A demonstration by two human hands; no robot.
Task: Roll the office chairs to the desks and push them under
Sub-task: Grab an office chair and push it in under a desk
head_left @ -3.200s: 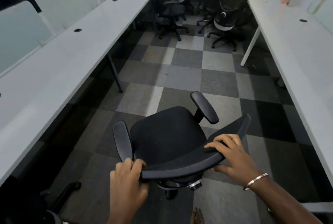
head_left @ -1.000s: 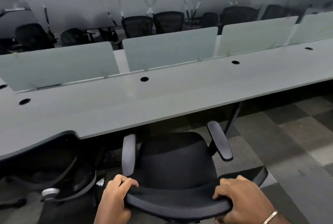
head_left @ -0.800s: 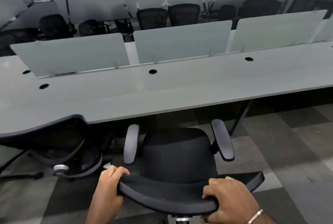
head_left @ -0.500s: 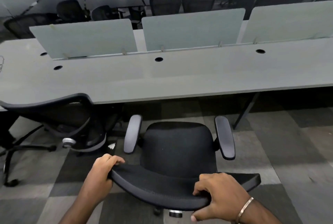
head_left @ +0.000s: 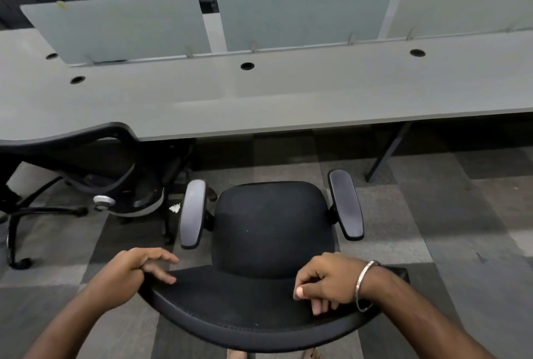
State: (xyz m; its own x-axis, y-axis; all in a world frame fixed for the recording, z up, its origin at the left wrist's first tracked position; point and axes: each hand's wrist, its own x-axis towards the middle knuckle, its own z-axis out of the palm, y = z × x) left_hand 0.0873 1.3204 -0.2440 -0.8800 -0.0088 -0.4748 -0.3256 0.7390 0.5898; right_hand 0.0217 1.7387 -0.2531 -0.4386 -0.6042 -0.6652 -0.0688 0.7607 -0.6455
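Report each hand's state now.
Left hand: open, fingers loose at the chair backrest edge.
Right hand: loosely curled over the backrest; grip cannot be told.

Dim, flat indoor light, no hard shadows. Table [head_left: 288, 93] top is the brightest surface, with a faint pale sheen near its front edge, no real glare. Under the table it goes near black and detail is lost. Wide-angle distortion: the table edge bows and drops toward both sides. Frosted dividers [head_left: 305, 12] behind the table read soft and hazy. Chair seat [head_left: 271, 228] in front of the table is sharp enough; left hand [head_left: 127, 275] fingers [head_left: 161, 256] slightly motion-blurred.
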